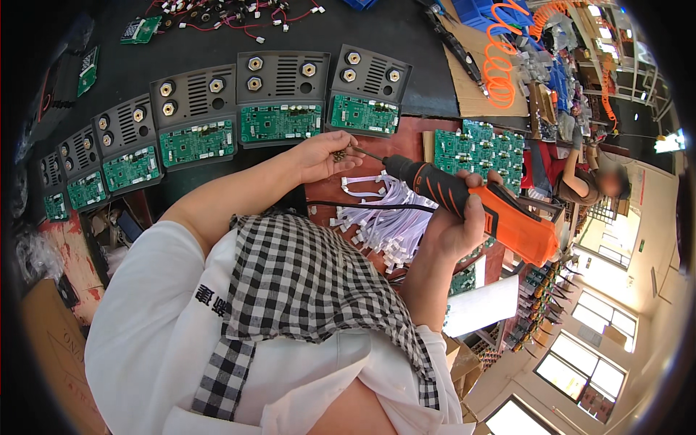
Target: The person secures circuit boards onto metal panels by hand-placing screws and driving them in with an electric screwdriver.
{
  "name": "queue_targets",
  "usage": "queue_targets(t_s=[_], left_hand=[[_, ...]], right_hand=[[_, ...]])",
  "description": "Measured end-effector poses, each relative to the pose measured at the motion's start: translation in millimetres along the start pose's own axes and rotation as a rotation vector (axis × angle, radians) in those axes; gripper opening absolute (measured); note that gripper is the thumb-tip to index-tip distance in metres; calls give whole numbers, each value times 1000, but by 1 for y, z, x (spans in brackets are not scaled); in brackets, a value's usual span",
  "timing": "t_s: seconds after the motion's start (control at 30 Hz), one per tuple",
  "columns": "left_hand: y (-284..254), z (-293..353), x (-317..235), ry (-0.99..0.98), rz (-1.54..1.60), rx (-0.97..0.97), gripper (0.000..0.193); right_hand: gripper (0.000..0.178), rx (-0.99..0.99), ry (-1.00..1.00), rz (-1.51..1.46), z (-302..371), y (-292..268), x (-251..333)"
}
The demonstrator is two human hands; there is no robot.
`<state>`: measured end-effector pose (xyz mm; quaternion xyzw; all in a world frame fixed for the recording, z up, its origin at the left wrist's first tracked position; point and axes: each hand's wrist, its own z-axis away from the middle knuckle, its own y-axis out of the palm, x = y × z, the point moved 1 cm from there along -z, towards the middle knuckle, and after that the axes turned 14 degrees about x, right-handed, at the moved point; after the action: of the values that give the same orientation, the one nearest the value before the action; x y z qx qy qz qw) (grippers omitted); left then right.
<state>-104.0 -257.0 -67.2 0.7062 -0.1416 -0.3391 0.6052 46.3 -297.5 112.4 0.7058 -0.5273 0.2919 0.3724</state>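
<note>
My right hand is wrapped round an orange-and-black electric screwdriver, its bit pointing left. My left hand is cupped with curled fingers around several small brass-coloured screws. The tip of the bit reaches the fingertips of that hand; whether a screw sits on it is too small to tell. Just beyond the hands stands a row of grey slotted panels with hex nuts, each with a green circuit board at its near edge. My left wrist is close in front of one of these boards.
White cable bundles lie on the red surface under the screwdriver, and a black cord crosses them. Stacked green boards are to the right. Farther off are another screwdriver, an orange coiled hose and a co-worker.
</note>
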Motion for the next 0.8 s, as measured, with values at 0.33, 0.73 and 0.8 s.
queue_targets(t_s=[0.33,0.73,0.8], left_hand=[[-7,5,6,-48,18,-84,22],[-35,-15,24,21,53,-227,32],[-35,-24,25,59,51,-248,31]], right_hand=[[41,-40,37,-28,2,-3,-5],[41,27,111,-7,-15,21,-62],[40,57,86,49,-12,29,-65]])
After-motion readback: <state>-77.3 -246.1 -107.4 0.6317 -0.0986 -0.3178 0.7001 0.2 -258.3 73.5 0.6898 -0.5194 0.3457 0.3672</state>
